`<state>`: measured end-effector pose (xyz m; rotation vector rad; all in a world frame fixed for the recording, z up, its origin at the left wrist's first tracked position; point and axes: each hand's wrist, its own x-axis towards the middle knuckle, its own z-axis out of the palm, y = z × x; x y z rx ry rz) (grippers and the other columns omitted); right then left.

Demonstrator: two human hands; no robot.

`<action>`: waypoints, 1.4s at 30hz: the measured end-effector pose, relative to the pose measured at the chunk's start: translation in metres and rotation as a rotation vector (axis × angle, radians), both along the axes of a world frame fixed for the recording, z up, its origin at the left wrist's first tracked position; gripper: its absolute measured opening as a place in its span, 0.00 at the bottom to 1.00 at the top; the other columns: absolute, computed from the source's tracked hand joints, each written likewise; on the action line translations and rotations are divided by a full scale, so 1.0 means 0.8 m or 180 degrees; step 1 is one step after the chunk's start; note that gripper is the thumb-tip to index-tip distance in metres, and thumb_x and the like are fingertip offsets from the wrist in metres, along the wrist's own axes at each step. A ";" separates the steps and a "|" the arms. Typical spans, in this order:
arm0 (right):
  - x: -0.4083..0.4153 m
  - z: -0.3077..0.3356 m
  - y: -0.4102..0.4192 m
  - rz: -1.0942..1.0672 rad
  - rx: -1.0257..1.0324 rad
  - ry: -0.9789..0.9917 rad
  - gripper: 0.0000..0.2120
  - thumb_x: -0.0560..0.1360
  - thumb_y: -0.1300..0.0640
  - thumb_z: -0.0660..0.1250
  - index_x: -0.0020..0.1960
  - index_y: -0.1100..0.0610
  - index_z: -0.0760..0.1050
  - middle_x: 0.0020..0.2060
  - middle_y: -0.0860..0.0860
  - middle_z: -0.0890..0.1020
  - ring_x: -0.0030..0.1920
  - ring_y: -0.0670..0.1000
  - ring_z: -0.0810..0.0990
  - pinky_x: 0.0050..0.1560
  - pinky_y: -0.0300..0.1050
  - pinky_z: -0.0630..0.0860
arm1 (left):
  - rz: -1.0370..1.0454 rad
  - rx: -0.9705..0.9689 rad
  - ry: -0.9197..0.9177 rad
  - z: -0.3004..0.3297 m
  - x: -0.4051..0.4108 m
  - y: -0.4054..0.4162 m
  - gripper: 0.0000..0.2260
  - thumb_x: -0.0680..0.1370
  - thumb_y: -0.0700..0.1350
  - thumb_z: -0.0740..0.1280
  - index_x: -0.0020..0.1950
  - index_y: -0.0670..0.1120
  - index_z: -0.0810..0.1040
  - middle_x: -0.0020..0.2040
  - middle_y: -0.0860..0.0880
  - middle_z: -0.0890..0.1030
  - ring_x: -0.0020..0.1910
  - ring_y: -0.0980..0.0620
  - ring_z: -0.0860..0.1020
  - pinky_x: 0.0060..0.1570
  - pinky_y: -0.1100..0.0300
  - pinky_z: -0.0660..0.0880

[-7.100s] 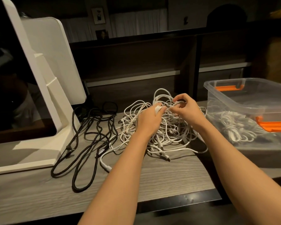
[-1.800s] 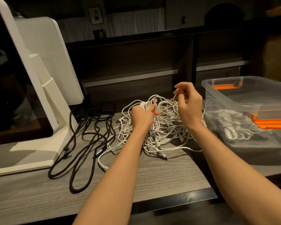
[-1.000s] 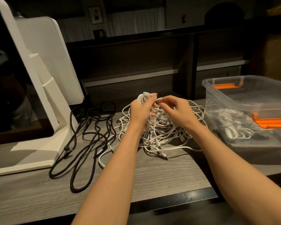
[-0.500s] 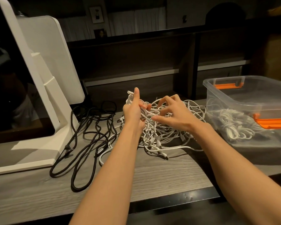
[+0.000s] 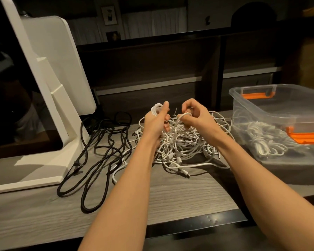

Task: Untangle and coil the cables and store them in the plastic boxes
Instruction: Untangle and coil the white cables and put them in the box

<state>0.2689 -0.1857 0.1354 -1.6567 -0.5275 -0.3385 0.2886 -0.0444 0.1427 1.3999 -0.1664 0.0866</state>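
The white cables (image 5: 181, 147) make a thin, knotted heap in the middle of the desk (image 5: 179, 198), between loose black cables (image 5: 98, 149) and the plastic box (image 5: 279, 109). The left hand (image 5: 155, 122) grips coiled loops; the right hand (image 5: 194, 118) pinches one strand.

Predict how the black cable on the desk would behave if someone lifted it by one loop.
The black cable would probably sag limply, since it lies in loose, wandering loops. It may drag a white cable crossing its right edge. It looks thicker, so likely heavier, than the white ones.
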 end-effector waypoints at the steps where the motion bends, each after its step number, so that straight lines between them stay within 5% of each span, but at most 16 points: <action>1: 0.001 -0.001 -0.001 0.0023 0.0035 0.0036 0.09 0.73 0.62 0.67 0.48 0.54 0.69 0.31 0.47 0.69 0.33 0.48 0.68 0.34 0.42 0.68 | -0.0042 0.0402 -0.0158 0.000 -0.001 -0.003 0.13 0.81 0.52 0.63 0.42 0.45 0.75 0.27 0.53 0.71 0.25 0.57 0.67 0.26 0.64 0.66; 4: 0.000 0.002 -0.001 0.0021 0.0235 0.0016 0.15 0.75 0.71 0.62 0.53 0.54 0.66 0.32 0.48 0.69 0.32 0.45 0.69 0.33 0.38 0.68 | -0.0400 0.1153 -0.0315 0.002 -0.008 -0.014 0.25 0.82 0.60 0.54 0.33 0.46 0.73 0.26 0.52 0.72 0.25 0.55 0.69 0.29 0.61 0.66; 8: 0.000 0.006 -0.002 -0.0133 0.0449 0.0024 0.14 0.76 0.70 0.60 0.53 0.52 0.68 0.39 0.50 0.73 0.36 0.42 0.73 0.36 0.36 0.70 | -0.0831 0.1286 0.0031 0.004 -0.011 -0.016 0.40 0.79 0.68 0.39 0.48 0.41 0.81 0.35 0.46 0.79 0.30 0.54 0.76 0.37 0.58 0.70; 13: 0.005 0.003 -0.011 -0.0316 -0.0004 -0.0259 0.10 0.76 0.67 0.64 0.52 0.54 0.74 0.44 0.49 0.77 0.45 0.44 0.76 0.46 0.37 0.75 | -0.1500 0.1218 0.0140 0.008 -0.021 -0.014 0.36 0.78 0.69 0.40 0.28 0.48 0.73 0.23 0.51 0.65 0.21 0.56 0.63 0.26 0.64 0.62; 20: 0.003 0.005 -0.017 -0.0524 -0.0055 -0.0072 0.08 0.77 0.53 0.66 0.43 0.57 0.75 0.27 0.43 0.74 0.30 0.42 0.70 0.33 0.37 0.68 | -0.1999 0.0585 0.0382 0.008 -0.016 -0.005 0.38 0.74 0.72 0.35 0.41 0.42 0.69 0.19 0.53 0.61 0.16 0.58 0.59 0.22 0.66 0.67; 25: 0.003 0.008 -0.016 -0.0459 0.0015 -0.0048 0.05 0.78 0.57 0.64 0.44 0.55 0.70 0.29 0.48 0.66 0.26 0.40 0.66 0.29 0.34 0.64 | -0.2202 0.0690 0.0533 0.009 -0.021 -0.004 0.41 0.75 0.71 0.33 0.35 0.44 0.74 0.20 0.52 0.64 0.16 0.59 0.59 0.19 0.67 0.59; 27: 0.005 0.003 -0.013 -0.0519 -0.0263 -0.0065 0.05 0.78 0.57 0.65 0.44 0.55 0.71 0.32 0.51 0.70 0.30 0.43 0.70 0.32 0.35 0.68 | -0.2359 0.0753 0.0488 0.008 -0.021 -0.006 0.42 0.74 0.71 0.32 0.46 0.46 0.79 0.23 0.48 0.71 0.16 0.59 0.60 0.18 0.67 0.59; 29: 0.008 -0.001 -0.013 -0.0570 -0.0566 -0.0016 0.05 0.77 0.56 0.66 0.46 0.56 0.71 0.33 0.53 0.73 0.31 0.49 0.72 0.31 0.38 0.70 | -0.2271 0.0748 0.0456 0.008 -0.023 -0.009 0.42 0.75 0.70 0.32 0.47 0.43 0.76 0.26 0.45 0.75 0.15 0.59 0.61 0.18 0.67 0.59; 33: 0.010 -0.002 -0.013 -0.0563 -0.0814 0.0105 0.06 0.76 0.57 0.68 0.49 0.58 0.72 0.30 0.49 0.71 0.29 0.44 0.68 0.29 0.34 0.67 | -0.1737 0.0540 0.0399 0.008 -0.022 -0.009 0.39 0.76 0.69 0.33 0.41 0.40 0.72 0.22 0.53 0.69 0.16 0.60 0.60 0.19 0.67 0.58; 37: 0.008 0.000 -0.011 -0.0836 -0.1439 -0.0032 0.11 0.76 0.53 0.68 0.37 0.54 0.73 0.30 0.49 0.75 0.30 0.43 0.71 0.33 0.36 0.69 | -0.1289 0.0514 0.0335 0.005 -0.016 -0.013 0.37 0.77 0.68 0.35 0.41 0.41 0.70 0.23 0.53 0.69 0.17 0.59 0.61 0.19 0.67 0.58; 39: 0.003 0.001 -0.011 -0.0856 -0.1600 -0.0104 0.16 0.77 0.53 0.66 0.32 0.57 0.73 0.28 0.49 0.74 0.28 0.41 0.70 0.32 0.34 0.68 | -0.0951 0.0404 0.0422 0.002 -0.009 -0.016 0.39 0.77 0.69 0.36 0.53 0.40 0.73 0.23 0.53 0.73 0.17 0.59 0.62 0.18 0.67 0.60; 42: -0.005 0.004 -0.005 -0.0461 -0.1701 0.0027 0.16 0.77 0.55 0.66 0.32 0.60 0.74 0.28 0.54 0.74 0.27 0.39 0.71 0.32 0.30 0.67 | -0.0218 0.0391 0.0518 0.000 -0.001 -0.018 0.38 0.79 0.68 0.41 0.73 0.40 0.63 0.34 0.46 0.82 0.19 0.58 0.67 0.17 0.66 0.64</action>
